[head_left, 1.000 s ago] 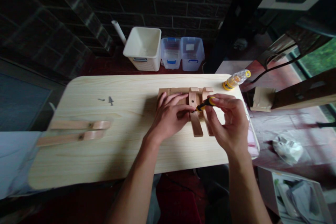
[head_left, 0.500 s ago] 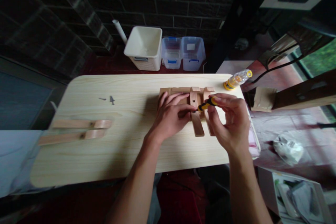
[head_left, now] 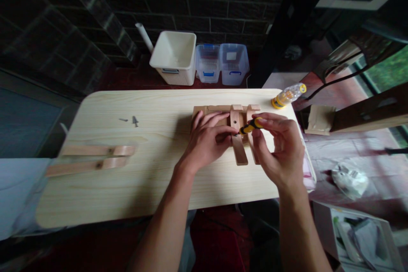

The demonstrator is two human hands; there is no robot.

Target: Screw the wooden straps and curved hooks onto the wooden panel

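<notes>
Virtually no change over the last second. Right hand (head_left: 280,146) grip closed on screwdriver (head_left: 251,126), tip down at wooden strip (head_left: 239,153), desk (head_left: 159,182) right half. Left hand (head_left: 204,141) beside tip; pinch cannot be told. Work apparently continues at one spot.

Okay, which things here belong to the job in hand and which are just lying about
Likely the job: screwdriver, in the right hand; brown block, under the left hand; wooden strips across it; probably loose screws, two separate strips.
Lying about, it seems: white bin; clear boxes; plastic bag.
</notes>
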